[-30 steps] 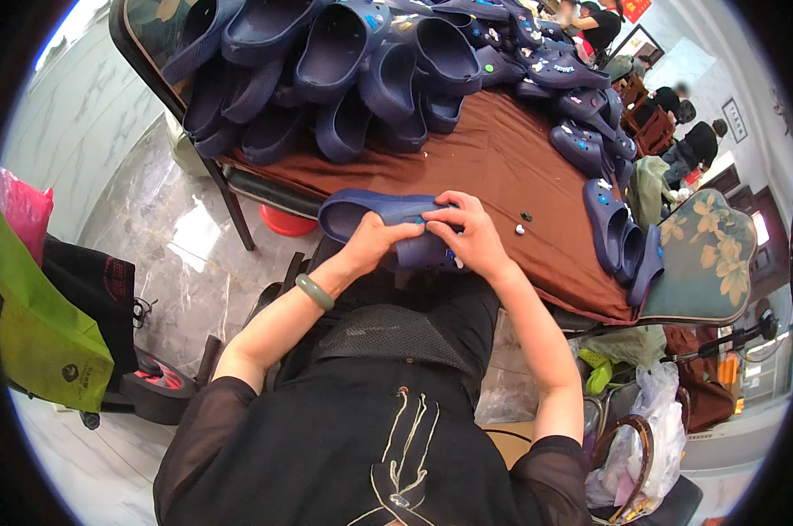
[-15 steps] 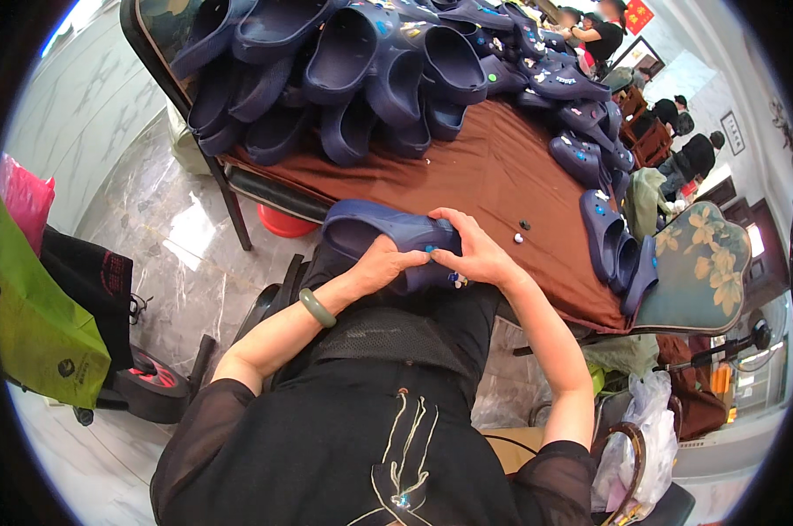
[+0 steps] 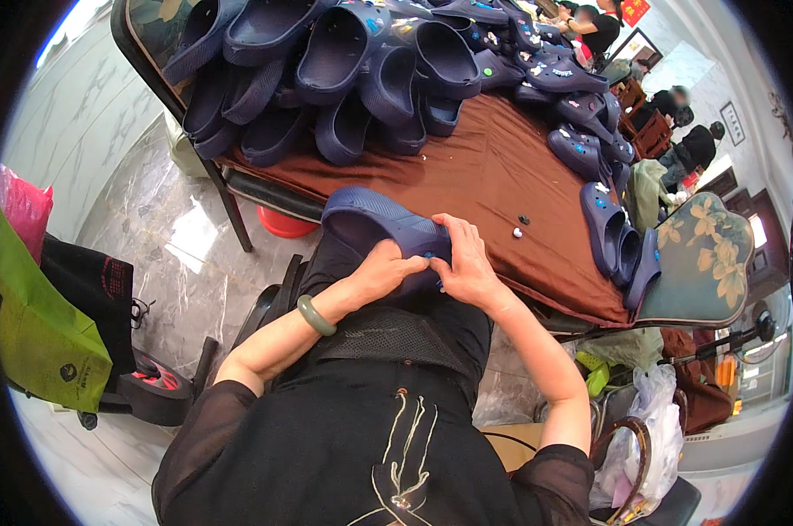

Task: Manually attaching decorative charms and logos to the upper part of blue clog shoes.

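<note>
A navy clog (image 3: 368, 217) is held over my lap, its open heel end toward the left. My left hand (image 3: 384, 273) reaches into the foot opening, with the thumb pressed along the upper. Around the toe end wraps my right hand (image 3: 467, 263), its thumb meeting the left thumb at a small blue charm (image 3: 429, 256). Both hands are closed on this clog. Part of its upper is hidden under the fingers. Beyond, on the brown cloth, lie two small loose pieces, one dark (image 3: 523, 219) and one white (image 3: 517, 233).
A heap of navy clogs (image 3: 335, 53) covers the far side of the brown-clothed table (image 3: 467, 167). More clogs with charms (image 3: 602, 219) line its right edge. A floral chair back (image 3: 703, 254) stands at right, a red basin (image 3: 287, 222) below the table, a green bag (image 3: 42, 324) at left.
The clog's heel end has tilted up slightly. My right hand has shifted a little over the toe end, and its fingers have drawn closer together. Both hands keep their hold.
</note>
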Tool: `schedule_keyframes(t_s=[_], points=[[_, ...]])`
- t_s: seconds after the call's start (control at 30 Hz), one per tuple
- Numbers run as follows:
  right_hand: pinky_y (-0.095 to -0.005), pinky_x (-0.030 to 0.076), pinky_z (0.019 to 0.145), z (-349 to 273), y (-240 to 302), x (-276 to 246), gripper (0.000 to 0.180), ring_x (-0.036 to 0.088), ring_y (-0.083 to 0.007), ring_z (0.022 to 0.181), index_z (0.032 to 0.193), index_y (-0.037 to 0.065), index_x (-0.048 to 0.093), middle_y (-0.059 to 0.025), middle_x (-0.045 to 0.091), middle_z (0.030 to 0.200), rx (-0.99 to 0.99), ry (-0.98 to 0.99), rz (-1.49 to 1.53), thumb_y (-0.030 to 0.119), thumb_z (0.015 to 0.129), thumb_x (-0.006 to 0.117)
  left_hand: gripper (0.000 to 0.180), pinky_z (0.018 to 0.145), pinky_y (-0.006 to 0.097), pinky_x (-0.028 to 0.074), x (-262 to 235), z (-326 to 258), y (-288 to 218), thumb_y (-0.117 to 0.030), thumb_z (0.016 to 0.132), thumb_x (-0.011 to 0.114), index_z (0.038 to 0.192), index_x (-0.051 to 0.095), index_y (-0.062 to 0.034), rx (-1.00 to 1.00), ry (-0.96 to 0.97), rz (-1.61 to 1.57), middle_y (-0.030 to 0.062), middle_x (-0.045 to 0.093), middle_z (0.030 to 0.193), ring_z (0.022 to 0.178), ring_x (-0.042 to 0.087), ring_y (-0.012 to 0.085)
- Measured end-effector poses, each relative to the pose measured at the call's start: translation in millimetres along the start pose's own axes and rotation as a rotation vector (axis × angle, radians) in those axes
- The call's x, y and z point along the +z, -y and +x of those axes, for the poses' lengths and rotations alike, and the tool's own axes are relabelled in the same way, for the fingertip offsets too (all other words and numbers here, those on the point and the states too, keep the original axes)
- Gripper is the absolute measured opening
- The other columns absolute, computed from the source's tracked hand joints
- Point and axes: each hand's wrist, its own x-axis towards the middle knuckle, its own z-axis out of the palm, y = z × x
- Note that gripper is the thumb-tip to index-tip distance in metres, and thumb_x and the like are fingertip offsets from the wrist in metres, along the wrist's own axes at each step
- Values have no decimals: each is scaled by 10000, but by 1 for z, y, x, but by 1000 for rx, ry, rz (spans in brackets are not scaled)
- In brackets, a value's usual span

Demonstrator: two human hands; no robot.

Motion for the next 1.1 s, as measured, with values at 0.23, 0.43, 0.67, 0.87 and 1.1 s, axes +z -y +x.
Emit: schedule_keyframes(t_s=[0.23, 0.43, 0.67, 0.87, 1.1], points=[[-440, 341, 955, -3, -2, 8, 614, 421, -328, 1157, 1255, 70, 397, -152, 467, 1200, 48, -69, -6, 58, 704, 667, 277, 748, 275, 453, 0, 1, -2, -113, 808, 615, 1051, 584, 16, 90, -5, 142, 19, 606, 902, 827, 547, 124], [-415, 386, 933, 3, -19, 3, 494, 459, -332, 1141, 1208, 37, 480, -177, 512, 1197, 34, 58, 158, 207, 779, 656, 365, 856, 296, 467, -13, 6, -9, -57, 775, 676, 1117, 564, 3, -198, 89, -234, 59, 624, 1035, 947, 592, 144], [-356, 473, 796, -6, -42, 1, 231, 615, -261, 893, 978, 0, 620, -151, 639, 953, 35, -240, 179, 186, 842, 601, 336, 886, 347, 479, -28, 1, -6, -97, 815, 634, 1122, 566, 21, -495, -69, -696, 113, 633, 1060, 969, 619, 208], [-297, 488, 690, -42, -159, -25, 138, 639, -196, 737, 903, 16, 646, -120, 662, 801, 420, -650, 91, 130, 852, 586, 346, 945, 386, 441, -23, 22, -25, -201, 859, 634, 1132, 554, -3, -418, -162, -1023, 120, 618, 1091, 1023, 590, 226], [-267, 484, 687, -55, -201, -18, 197, 612, -125, 717, 962, 41, 665, -63, 666, 835, 510, -596, 370, 162, 807, 662, 429, 979, 431, 409, -11, 64, -7, -224, 838, 664, 1181, 507, -18, -285, -169, -1069, 137, 556, 1176, 1084, 547, 264]])
